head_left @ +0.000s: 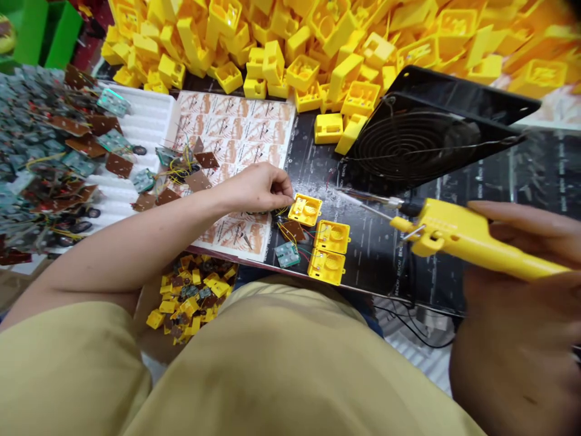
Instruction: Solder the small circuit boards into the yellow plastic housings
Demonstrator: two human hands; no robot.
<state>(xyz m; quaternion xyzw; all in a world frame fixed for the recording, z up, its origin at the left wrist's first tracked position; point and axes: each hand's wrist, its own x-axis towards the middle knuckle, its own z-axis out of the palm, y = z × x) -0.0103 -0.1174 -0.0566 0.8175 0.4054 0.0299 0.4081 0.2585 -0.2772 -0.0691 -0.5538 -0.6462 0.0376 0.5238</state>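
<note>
Left hand (258, 188), fingertips pinched on wires (282, 213) at nine o'clock of a yellow housing (305, 209); right hand (521, 290) wraps a yellow soldering iron (472, 237).

The soldering tool (472, 236) in the right hand (521, 339) has a smooth, glossy yellow plastic body and a thin bare-metal tip (363, 203). At the fingertips of the left hand (258, 188), the open housing (305, 209) is smooth yellow plastic, lying on a glossy black mat (376, 254). Under that wrist is a matt printed paper sheet (236, 130).
</note>
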